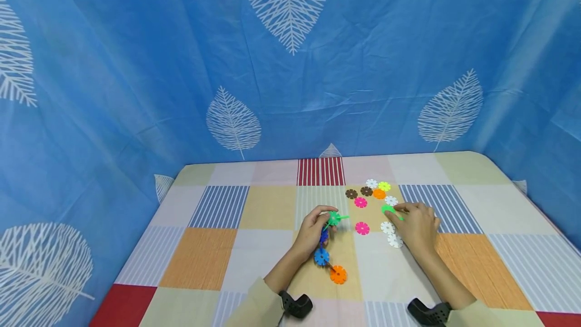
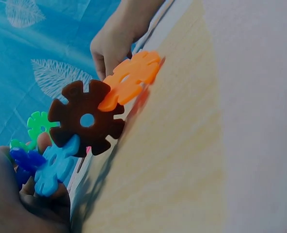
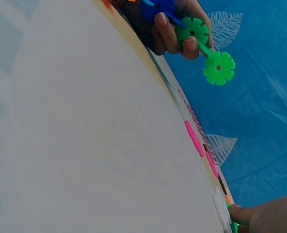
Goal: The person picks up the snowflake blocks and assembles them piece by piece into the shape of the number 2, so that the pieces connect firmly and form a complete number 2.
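My left hand grips a chain of notched, flower-shaped interlocking discs, raised over the table. Its green discs are at the fingertips; a dark blue one lies against the fingers. Below hang a light blue disc, a brown disc and an orange disc, slotted edge to edge. To the right, my right hand pinches a bright green disc at the tabletop, beside the white discs. In the right wrist view, its thumb partly covers that green disc.
Loose discs lie between and beyond the hands: pink, another pink, brown, orange, yellow and several white. A patchwork cloth covers the table. Blue leaf-print curtains stand behind and at both sides.
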A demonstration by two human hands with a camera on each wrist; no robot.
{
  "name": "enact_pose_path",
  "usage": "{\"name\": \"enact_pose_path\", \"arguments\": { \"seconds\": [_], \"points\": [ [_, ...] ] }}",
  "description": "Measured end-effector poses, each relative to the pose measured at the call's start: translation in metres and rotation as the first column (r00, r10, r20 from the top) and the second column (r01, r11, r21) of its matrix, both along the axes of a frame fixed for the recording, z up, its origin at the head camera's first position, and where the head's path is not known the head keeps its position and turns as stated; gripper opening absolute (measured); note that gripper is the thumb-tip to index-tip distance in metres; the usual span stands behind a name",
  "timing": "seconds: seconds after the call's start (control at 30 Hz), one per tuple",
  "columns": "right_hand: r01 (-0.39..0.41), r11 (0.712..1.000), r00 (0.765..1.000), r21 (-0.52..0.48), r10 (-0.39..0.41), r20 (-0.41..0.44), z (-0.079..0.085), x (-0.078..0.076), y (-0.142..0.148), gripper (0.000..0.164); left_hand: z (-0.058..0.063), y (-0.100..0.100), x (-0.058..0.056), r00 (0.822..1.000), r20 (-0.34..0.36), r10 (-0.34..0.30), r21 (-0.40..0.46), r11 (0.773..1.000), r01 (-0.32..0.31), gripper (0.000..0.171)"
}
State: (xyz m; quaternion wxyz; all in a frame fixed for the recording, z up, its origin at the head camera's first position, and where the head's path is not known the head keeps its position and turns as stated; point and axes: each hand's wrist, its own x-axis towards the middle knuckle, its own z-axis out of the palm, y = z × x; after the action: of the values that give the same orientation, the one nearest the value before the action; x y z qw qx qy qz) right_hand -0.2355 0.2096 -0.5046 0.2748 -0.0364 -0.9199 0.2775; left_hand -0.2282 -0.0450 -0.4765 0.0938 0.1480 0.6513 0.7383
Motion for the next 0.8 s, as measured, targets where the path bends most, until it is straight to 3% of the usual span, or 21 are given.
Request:
{"name": "enact_pose_path", "arguments": {
  "seconds": [0.2, 0.3, 0.5, 0.6, 0.7, 0.8],
  "points": [
    [-0.026, 0.999, 1.0, -0.035, 0.026, -0.007, 0.001, -0.001, 0.0, 0.027, 0.0, 0.0, -0.001, 1.0, -0.016, -0.018, -0.014, 1.0, 0.018, 0.026],
    [-0.063, 0.993, 0.998, -0.103, 0.062, -0.014, 0.0, -0.002, -0.001, 0.027, 0.001, 0.001, 0.0, 1.0, -0.011, -0.019, -0.017, 1.0, 0.019, 0.026],
    [-0.211, 0.941, 0.976, -0.263, 0.189, -0.107, 0.003, -0.002, -0.01, 0.026, 0.0, 0.001, -0.001, 1.0, 0.003, 0.0, -0.011, 1.0, 0.0, 0.025],
    [-0.303, 0.874, 0.953, -0.379, 0.267, -0.147, 0.009, 0.001, -0.023, 0.024, 0.0, 0.002, 0.0, 1.0, 0.001, 0.007, -0.002, 1.0, -0.007, 0.024],
    [-0.383, 0.744, 0.919, -0.547, 0.367, -0.144, 0.013, 0.007, -0.039, 0.024, 0.001, 0.002, 0.0, 1.0, 0.006, 0.007, 0.01, 1.0, -0.007, 0.022],
    [-0.401, 0.623, 0.888, -0.672, 0.445, -0.118, 0.015, 0.014, -0.054, 0.027, 0.001, 0.002, -0.001, 1.0, 0.012, -0.002, 0.02, 1.0, 0.001, 0.022]
  ]
}}
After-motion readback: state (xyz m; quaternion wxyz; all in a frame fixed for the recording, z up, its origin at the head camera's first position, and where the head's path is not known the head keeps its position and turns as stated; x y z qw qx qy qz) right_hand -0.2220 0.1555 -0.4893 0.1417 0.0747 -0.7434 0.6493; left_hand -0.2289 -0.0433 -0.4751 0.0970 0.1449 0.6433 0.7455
